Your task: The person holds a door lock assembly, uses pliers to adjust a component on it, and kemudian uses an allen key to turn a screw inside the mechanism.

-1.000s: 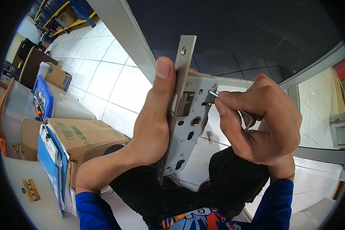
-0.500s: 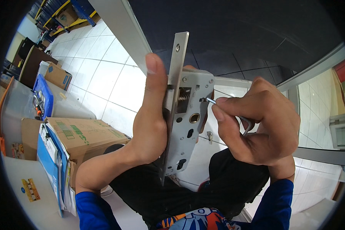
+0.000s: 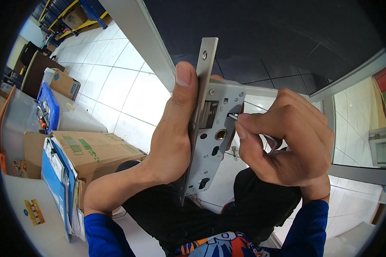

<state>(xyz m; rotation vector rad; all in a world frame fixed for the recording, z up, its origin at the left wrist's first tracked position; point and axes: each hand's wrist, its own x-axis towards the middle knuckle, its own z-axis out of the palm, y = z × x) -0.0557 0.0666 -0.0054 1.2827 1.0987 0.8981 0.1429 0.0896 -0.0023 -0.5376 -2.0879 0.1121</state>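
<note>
My left hand (image 3: 169, 139) is wrapped round a silver mortise lock (image 3: 203, 162), thumb up along its long faceplate (image 3: 206, 64); the other fingers are mostly hidden behind the case. The lock stands nearly upright, tilted slightly right at the top, its flat side toward me. A square brass-coloured hub (image 3: 221, 134) and several holes show in that side. My right hand (image 3: 294, 139) pinches a thin bent metal rod, like an Allen key (image 3: 233, 116), between thumb and forefinger. Its tip sits at a small slot above the hub; its bent end curls out by the palm.
Beneath the lock, a bunch of keys (image 3: 234, 150) lies on the white tiled floor. At left are a cardboard box (image 3: 98, 150), blue folders (image 3: 55, 180) and a translucent bin with a blue tray (image 3: 51, 111). A framed dark glass panel (image 3: 261, 38) stands ahead.
The lock and my left hand have shifted slightly right. The rod's tip has gone closer into the slot, and less of it shows beyond my right fingertips.
</note>
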